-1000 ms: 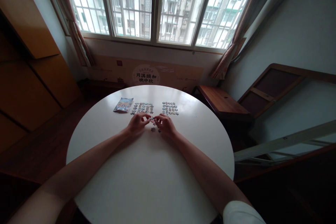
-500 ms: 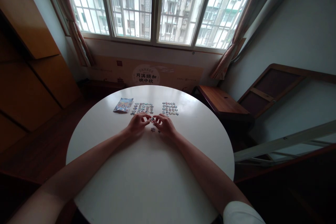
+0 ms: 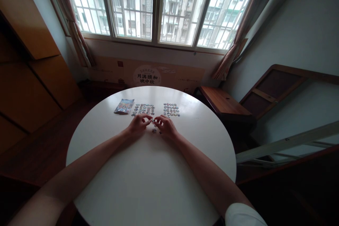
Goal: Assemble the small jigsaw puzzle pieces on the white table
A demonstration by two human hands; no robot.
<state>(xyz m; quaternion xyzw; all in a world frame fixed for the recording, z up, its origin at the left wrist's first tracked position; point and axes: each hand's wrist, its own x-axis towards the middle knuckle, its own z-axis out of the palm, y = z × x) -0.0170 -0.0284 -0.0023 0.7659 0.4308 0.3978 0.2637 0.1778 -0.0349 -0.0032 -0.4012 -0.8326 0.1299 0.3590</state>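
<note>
On the surface (image 3: 148, 176), left hand (image 3: 139, 124) and right hand (image 3: 166, 126) meet, fingers pinched on puzzle pieces (image 3: 154, 123) just short of the sorted rows (image 3: 143, 108); probably best kept flat, tab aligned to notch, pressed lightly.

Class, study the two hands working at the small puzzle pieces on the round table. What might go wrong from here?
1. The left hand and right hand meet fingertip to fingertip over tiny puzzle pieces. One might slip from the grip or be forced into a wrong fit.
2. The sorted rows lie just beyond the knuckles, so a forward nudge could scatter them.
3. The window backlights the work, so colours may be misread.
</note>
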